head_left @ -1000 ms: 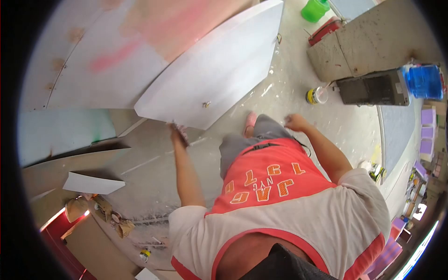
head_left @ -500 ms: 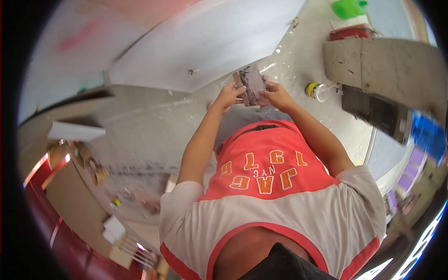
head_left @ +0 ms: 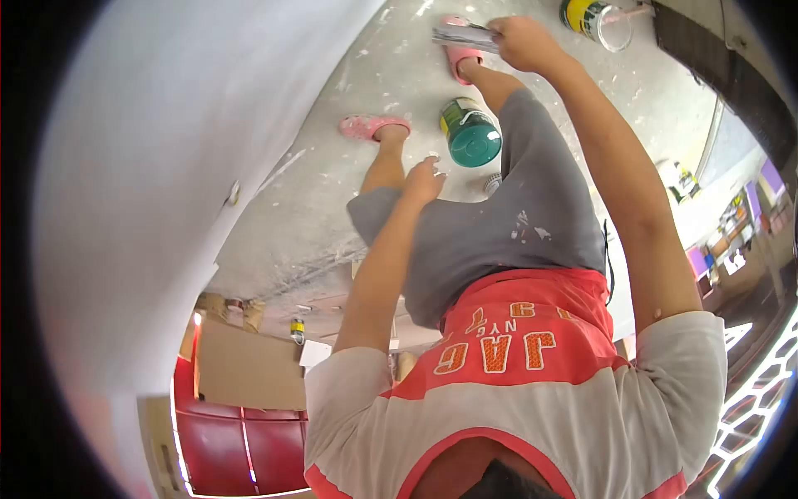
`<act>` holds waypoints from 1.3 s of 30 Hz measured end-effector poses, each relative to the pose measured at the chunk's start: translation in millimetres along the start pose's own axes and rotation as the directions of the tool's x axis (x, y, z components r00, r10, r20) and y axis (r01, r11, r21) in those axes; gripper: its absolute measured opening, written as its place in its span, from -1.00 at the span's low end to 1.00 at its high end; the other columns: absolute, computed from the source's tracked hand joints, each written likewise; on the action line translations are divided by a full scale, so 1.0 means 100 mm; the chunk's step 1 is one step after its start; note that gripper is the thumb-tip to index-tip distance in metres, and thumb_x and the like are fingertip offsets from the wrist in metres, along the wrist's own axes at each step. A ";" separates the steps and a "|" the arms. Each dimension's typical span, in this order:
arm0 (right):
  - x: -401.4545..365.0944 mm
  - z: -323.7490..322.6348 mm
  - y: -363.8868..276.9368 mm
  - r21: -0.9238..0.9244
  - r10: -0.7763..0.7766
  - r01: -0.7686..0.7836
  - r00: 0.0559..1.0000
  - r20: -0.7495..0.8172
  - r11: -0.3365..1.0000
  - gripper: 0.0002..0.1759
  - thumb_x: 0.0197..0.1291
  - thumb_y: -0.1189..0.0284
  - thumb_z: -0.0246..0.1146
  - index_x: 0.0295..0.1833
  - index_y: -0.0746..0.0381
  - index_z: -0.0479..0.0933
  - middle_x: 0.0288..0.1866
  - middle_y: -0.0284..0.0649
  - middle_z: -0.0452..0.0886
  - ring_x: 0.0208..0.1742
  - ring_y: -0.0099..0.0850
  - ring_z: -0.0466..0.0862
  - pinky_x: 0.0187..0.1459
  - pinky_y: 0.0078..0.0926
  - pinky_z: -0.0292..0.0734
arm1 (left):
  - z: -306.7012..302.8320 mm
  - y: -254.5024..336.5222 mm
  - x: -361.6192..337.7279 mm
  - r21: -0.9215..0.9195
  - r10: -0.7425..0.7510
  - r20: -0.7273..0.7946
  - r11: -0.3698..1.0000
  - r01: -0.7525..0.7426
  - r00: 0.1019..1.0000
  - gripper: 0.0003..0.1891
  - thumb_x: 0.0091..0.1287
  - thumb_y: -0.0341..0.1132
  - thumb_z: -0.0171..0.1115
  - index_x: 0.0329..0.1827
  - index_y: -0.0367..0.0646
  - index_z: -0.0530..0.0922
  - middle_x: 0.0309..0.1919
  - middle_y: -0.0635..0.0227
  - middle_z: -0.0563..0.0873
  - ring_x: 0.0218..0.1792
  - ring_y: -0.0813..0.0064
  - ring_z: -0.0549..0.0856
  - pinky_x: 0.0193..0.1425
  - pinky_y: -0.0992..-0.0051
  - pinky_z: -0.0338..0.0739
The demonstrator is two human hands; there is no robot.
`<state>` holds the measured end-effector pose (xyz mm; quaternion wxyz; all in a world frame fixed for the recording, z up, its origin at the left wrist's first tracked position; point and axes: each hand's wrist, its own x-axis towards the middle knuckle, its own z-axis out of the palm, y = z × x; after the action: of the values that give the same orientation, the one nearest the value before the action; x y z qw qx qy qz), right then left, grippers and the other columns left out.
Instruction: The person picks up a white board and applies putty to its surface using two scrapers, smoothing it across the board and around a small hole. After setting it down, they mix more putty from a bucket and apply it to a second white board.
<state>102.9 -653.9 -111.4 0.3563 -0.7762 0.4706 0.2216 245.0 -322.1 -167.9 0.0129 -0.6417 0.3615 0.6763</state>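
My right hand (head_left: 527,43) is stretched forward and closed on a flat, thin grey piece (head_left: 464,37), seen almost edge-on, with streaks along it. Its exact kind does not show clearly. Nearer my left knee, my left hand (head_left: 424,181) has its fingers loosely apart, with whitish marks at the fingertips. A paint can (head_left: 474,137) with a green end and a yellowish label is on the floor between my legs, right of my left hand. Both my feet, in pink clogs (head_left: 366,127), stand on the speckled floor.
A large white panel (head_left: 166,183) rises close on my left. A second can (head_left: 594,23) with a yellow-and-black label stands by a dark-edged object at the upper right. Cardboard (head_left: 249,366) and red panels (head_left: 274,449) are at the lower left.
Both hands were together on the flat piece; now only my right hand holds it, farther forward. My left hand has let go and drawn back. The view has turned, showing my legs and the green-ended can.
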 end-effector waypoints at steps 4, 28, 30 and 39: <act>0.32 0.56 -0.12 0.147 -0.004 -0.021 0.987 0.163 0.989 -0.74 -0.03 0.49 0.15 -0.18 0.18 0.63 -0.28 -0.04 0.67 -0.23 -0.05 0.66 -0.17 -0.11 0.53 | 0.04 -0.34 0.80 -0.193 -0.085 0.127 0.975 0.109 0.988 -0.37 0.15 -0.17 0.37 0.26 -0.21 0.41 0.07 0.01 0.63 0.06 0.21 0.64 0.09 0.32 0.53; 2.16 -0.54 0.19 0.632 -0.212 0.638 0.757 -0.617 0.439 -0.41 0.18 0.19 0.33 0.21 0.35 0.43 0.05 -0.13 0.60 0.05 -0.44 0.57 0.03 -0.44 0.50 | -0.60 0.56 0.51 -0.640 0.064 -0.768 -0.039 -0.768 0.637 -0.70 0.39 -0.43 0.07 0.16 -0.18 0.37 -0.07 0.26 0.64 -0.07 0.36 0.67 0.08 0.30 0.59; 2.19 -0.54 0.25 0.530 -0.252 0.646 0.733 -0.632 0.549 -0.35 0.19 0.19 0.32 0.29 0.34 0.35 0.14 -0.09 0.55 0.11 -0.42 0.56 0.06 -0.45 0.50 | -0.52 0.58 0.46 -0.619 0.080 -0.783 -0.011 -0.785 0.616 -0.69 0.38 -0.43 0.07 0.17 -0.19 0.37 -0.03 0.24 0.63 -0.04 0.35 0.66 0.10 0.28 0.58; -0.23 0.53 -0.12 0.902 -0.725 0.386 0.676 -0.132 0.195 -0.28 0.28 0.41 0.22 0.48 0.16 0.07 0.16 -0.06 0.53 -0.02 -0.34 0.63 -0.06 -0.35 0.63 | -0.69 0.77 0.08 -0.382 0.068 -0.924 -0.126 -0.916 0.376 -0.56 0.34 -0.52 0.07 0.29 -0.30 0.27 0.14 0.14 0.53 0.14 0.23 0.56 0.25 0.20 0.46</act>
<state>102.9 -596.9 -125.9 0.8291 -0.5388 0.1263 -0.0795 266.1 -417.4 -132.4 -0.8054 -0.4457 0.0762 0.3833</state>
